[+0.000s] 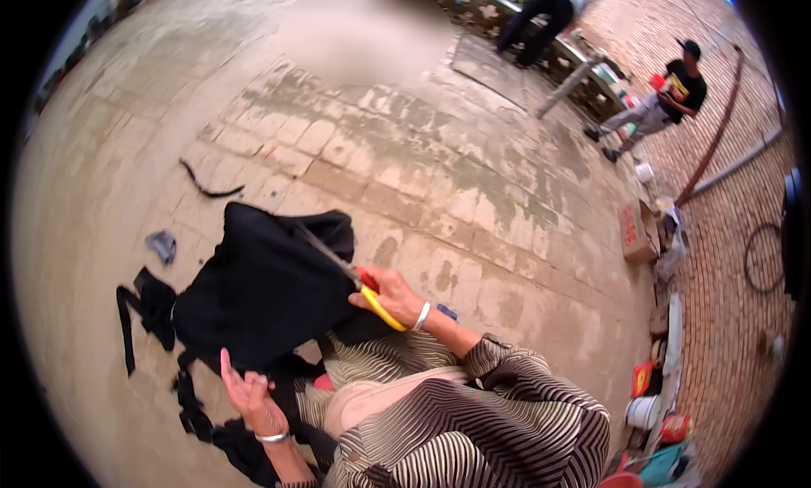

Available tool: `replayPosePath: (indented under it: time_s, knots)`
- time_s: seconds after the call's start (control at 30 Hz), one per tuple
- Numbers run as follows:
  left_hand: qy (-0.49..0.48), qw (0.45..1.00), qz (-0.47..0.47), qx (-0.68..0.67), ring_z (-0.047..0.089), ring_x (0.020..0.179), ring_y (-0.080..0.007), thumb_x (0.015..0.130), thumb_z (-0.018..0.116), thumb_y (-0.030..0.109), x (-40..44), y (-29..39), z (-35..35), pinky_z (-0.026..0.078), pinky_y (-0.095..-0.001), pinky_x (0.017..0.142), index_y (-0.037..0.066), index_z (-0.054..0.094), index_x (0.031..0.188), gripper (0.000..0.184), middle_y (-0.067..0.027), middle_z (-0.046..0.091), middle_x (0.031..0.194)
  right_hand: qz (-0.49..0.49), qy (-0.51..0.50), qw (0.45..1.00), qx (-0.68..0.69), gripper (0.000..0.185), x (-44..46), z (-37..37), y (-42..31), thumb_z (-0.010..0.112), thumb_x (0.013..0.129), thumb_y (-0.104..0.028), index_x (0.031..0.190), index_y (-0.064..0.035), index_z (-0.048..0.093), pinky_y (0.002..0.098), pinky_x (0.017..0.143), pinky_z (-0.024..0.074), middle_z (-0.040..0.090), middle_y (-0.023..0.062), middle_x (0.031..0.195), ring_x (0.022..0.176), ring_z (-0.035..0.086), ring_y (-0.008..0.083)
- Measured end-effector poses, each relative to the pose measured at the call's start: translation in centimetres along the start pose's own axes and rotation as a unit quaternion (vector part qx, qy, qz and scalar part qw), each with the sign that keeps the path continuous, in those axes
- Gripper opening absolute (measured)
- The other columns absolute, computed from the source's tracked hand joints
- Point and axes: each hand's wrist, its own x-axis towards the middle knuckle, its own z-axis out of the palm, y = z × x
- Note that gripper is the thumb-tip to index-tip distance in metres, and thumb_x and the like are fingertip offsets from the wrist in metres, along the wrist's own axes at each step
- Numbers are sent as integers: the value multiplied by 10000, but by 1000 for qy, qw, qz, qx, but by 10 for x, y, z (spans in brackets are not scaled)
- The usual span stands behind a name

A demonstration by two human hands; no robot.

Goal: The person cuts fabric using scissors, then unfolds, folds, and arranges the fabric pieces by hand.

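Observation:
My right hand (393, 297) is closed around scissors (383, 307) with yellow and red handles. Their metal blades point up and left, against a large piece of black cloth (262, 285) spread over my lap and the ground ahead. Beside the cloth's lower edge is my left hand (253, 398), its index finger stretched out and the other fingers partly curled. Nothing shows in that hand. Black cloth strips (193, 408) trail on the ground to the left, and a smaller black scrap (156, 309) lies beyond them.
A thin black strip (207, 182) and a grey scrap (161, 246) lie on the paved ground (363, 141). A person (667, 91) stands at upper right; another (545, 15) bends over by a low wall. A cardboard box (639, 232) and containers line the brick wall.

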Motion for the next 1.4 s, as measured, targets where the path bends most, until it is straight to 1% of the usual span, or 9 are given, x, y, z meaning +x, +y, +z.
replayPosePath:
  time_s: [0.17,0.23,0.3,0.57,0.7,0.97,1.03,1.13,1.4]
  knots:
    - [-6,1000,-10,-1,493,645,-66,726,573,-65,1,15,8,448,-190,598,-46,246,1466,810,-104,498,1185,59,-90,994,0,206,-7,-17,-53,736,799,-114,868,-9,572,254,577,400,496,-15,687,639,454,77]
    - [-15,999,-21,-18,506,710,-71,725,582,-67,1,18,5,460,-201,607,-44,250,1469,815,-140,356,1413,91,-165,981,55,197,-11,-22,-61,708,814,-143,859,-10,570,241,567,379,483,-32,686,636,435,67]
    - [-3,999,-17,-30,508,708,-77,730,575,-91,0,18,5,473,-204,613,-46,248,1468,809,-152,309,1464,98,-245,963,57,224,-16,-28,-72,682,827,-204,847,-12,569,239,556,362,473,-42,679,623,418,68]
    - [-1,999,-16,-44,507,710,-79,727,586,-107,2,18,6,481,-206,617,-46,250,1467,815,-178,238,1518,89,-455,881,-92,393,-12,-24,-95,689,856,-354,786,-3,525,329,509,372,453,92,559,509,415,173]
    - [2,999,-22,-46,510,710,-79,727,586,-105,2,18,5,483,-209,618,-46,250,1467,814,-178,230,1524,68,-479,863,-146,402,-6,-22,-100,695,858,-322,764,20,505,359,486,359,436,153,539,478,408,276]
    - [10,998,-1,-55,521,710,-89,716,584,-121,3,23,11,486,-209,621,-47,231,1472,837,-179,197,1536,54,-520,839,-151,410,-2,-5,-110,658,892,-313,737,32,500,374,482,356,434,155,529,463,420,271]
    - [10,998,0,-57,522,707,-89,716,586,-122,3,22,10,485,-207,620,-46,223,1474,844,-182,190,1537,70,-566,801,-181,328,4,0,-119,588,927,-265,799,28,516,393,519,373,460,183,586,525,480,327]
    - [10,998,0,-61,521,701,-88,717,587,-124,3,22,11,485,-204,621,-43,200,1481,861,-185,180,1536,42,-540,829,-138,386,1,7,-111,639,907,-292,745,26,492,388,475,343,419,147,523,453,413,271]
    - [18,998,-1,-66,520,711,-80,720,602,-117,1,20,17,476,-191,690,-19,122,1504,924,-198,174,1528,23,-531,841,-103,366,2,29,-111,615,922,-275,778,13,441,394,471,331,397,143,528,457,409,287]
